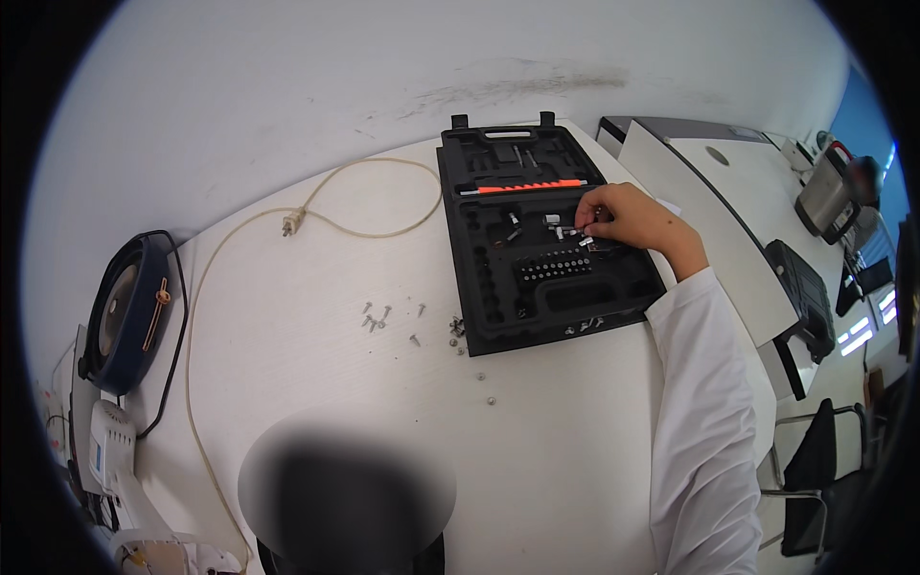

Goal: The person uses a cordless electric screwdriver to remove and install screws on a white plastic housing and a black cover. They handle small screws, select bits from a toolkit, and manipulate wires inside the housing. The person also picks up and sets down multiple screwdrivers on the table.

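Observation:
My right hand [623, 217] reaches in from the right in a white sleeve, over the lower half of an opened black tool case [479, 292]. Its thumb and fingertips are pinched together among small silver sockets [552, 220]; whatever they hold is too small to name. Just below the hand, several short bits [556, 268] stand in rows in the case's moulded slots. An orange-handled screwdriver [532, 186] lies along the hinge side of the raised lid. My left hand does not show.
Loose screws [386, 312] and small nuts [491, 401] lie left of the case. A cream power cord with a plug [293, 222] loops across the white table [307, 355]. At left stands a dark blue round appliance [125, 316]; at right, a kettle [822, 199]. A dark blurred shape fills the lower middle.

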A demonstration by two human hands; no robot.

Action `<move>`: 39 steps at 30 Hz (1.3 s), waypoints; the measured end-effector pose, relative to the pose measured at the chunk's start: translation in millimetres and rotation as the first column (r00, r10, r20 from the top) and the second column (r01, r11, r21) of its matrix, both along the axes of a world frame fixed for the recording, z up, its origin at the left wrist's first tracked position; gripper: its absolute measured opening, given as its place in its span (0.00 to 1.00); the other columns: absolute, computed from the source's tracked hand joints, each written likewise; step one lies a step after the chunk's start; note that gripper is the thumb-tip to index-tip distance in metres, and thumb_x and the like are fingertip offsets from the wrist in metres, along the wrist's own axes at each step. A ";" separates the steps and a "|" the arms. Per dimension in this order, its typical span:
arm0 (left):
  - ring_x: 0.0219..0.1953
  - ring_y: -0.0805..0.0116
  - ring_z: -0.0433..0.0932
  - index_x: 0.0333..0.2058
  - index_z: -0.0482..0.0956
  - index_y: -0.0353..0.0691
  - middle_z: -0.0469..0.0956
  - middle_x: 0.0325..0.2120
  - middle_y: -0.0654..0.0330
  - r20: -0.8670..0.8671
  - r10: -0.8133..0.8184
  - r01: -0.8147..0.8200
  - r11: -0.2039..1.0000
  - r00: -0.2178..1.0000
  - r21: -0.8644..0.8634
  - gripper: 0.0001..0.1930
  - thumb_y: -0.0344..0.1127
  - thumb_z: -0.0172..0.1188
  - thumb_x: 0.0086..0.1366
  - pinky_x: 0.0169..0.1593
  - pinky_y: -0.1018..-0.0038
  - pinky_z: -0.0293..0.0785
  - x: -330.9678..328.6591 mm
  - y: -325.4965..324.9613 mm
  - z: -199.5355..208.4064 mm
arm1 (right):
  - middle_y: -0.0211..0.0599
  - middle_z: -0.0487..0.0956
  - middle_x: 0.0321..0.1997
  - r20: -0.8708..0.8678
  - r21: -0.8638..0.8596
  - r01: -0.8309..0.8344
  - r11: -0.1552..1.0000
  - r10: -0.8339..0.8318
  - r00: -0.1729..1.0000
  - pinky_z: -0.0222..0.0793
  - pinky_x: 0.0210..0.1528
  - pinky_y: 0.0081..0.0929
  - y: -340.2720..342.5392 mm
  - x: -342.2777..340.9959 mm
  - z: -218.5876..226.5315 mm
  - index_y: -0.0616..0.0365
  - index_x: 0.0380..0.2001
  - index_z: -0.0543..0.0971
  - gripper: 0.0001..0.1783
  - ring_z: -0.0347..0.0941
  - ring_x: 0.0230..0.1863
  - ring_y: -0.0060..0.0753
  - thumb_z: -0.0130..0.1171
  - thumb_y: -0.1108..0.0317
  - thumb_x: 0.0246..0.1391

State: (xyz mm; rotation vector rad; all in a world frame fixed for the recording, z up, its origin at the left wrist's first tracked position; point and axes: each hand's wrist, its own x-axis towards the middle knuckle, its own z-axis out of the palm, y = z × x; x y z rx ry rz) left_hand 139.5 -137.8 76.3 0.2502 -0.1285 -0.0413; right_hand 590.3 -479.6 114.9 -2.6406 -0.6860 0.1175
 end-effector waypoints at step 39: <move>0.31 0.65 0.73 0.63 0.48 0.42 0.68 0.34 0.57 0.050 -0.070 0.072 0.996 0.996 -0.055 0.25 0.41 0.35 0.70 0.40 0.69 0.64 4.3 5.9 -4.1 | 0.36 0.77 0.34 0.102 0.060 -0.265 0.962 0.258 0.961 0.68 0.41 0.27 47.9 -13.5 -8.2 0.57 0.34 0.78 0.07 0.73 0.37 0.37 0.51 0.71 0.53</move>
